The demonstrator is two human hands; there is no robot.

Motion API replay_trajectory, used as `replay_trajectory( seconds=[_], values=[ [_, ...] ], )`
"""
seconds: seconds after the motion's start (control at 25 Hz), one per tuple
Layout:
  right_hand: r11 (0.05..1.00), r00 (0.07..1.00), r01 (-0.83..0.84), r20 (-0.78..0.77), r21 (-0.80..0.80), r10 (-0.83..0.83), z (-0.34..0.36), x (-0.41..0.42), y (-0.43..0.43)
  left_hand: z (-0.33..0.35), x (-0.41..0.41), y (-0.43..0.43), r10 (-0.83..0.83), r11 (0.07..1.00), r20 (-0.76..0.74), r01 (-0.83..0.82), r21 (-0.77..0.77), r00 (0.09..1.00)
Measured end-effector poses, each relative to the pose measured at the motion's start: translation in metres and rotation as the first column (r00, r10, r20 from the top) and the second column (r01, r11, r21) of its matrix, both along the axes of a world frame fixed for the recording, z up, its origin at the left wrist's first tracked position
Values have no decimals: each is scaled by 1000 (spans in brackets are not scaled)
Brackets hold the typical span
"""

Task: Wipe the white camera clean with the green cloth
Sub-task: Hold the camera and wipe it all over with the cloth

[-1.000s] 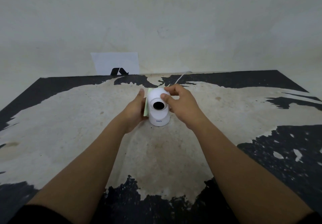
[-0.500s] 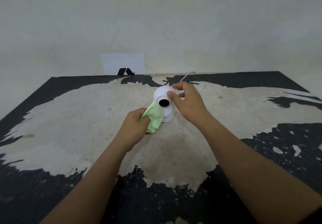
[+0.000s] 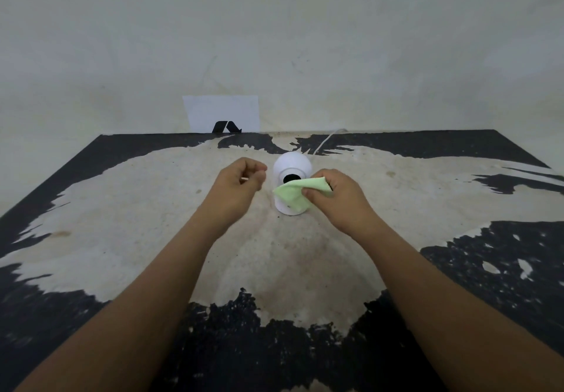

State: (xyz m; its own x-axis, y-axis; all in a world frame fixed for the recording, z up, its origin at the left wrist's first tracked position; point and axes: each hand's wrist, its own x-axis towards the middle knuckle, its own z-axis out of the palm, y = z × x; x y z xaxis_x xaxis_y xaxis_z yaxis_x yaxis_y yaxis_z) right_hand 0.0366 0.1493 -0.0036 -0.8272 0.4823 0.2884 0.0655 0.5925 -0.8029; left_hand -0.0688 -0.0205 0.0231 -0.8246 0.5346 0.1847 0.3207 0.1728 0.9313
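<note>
Head view: white camera (image 3: 292,168) upright at mid-tabletop (image 3: 152,224), cable (image 3: 326,140) trailing toward the wall. Right hand (image 3: 341,199) pinching the green cloth (image 3: 294,193) against the camera's front. Left hand (image 3: 241,182) loosely curled, empty, just beside the camera.

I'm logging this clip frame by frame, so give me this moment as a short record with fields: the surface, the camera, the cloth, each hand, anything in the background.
surface: worn table, black finish peeled to beige
white camera: upright at table centre, lens facing the wearer
cable: white, runs from behind the camera toward the wall
green cloth: pinched in the right hand, draped over the camera's front
right hand: grips the cloth
left hand: loosely curled, apart from the camera, holds nothing
background: white card with black mark against the wall
</note>
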Motion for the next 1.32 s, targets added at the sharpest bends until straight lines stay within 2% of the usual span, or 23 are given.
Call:
replay_trajectory(
  seconds=[0.12,0.2,0.28,0.4,0.48,0.56,0.68,0.8,1.0,1.16,1.32],
  values=[
    [990,996,14,-84,144,-2,-5,-15,4,14,-18,13,-144,988,74,148,-52,987],
    [987,992,33,-122,159,-14,-8,-24,6,20,-22,27,-226,966,149,242,-97,963],
    [997,992,43,-117,60,-36,-10,-30,8,18,-22,35,-214,966,189,236,-103,958],
    [989,996,8,-89,-145,-21,-9,-35,6,13,-25,36,-184,977,158,198,-78,970],
    [979,992,35,-110,-201,-58,-9,-42,1,9,-26,35,-190,978,146,200,-55,971],
    [980,990,81,-100,-183,-101,-8,-49,-3,9,-26,34,-192,979,151,200,-38,970],
    [990,991,128,-43,-56,-131,-13,-54,-7,13,-27,32,-200,974,130,211,-77,971],
    [996,995,88,-46,0,-88,-22,-49,-2,14,-26,31,-199,971,123,213,-107,972],
    [985,997,-57,-55,-164,49,-17,-33,25,9,-28,32,-185,975,138,199,-96,973],
    [923,984,-172,-104,-345,145,-8,-33,34,4,-30,33,-195,975,146,207,-77,970],
    [935,996,-86,-48,-345,74,-4,-42,20,1,-31,34,-200,976,134,210,-62,971]
  ],
)
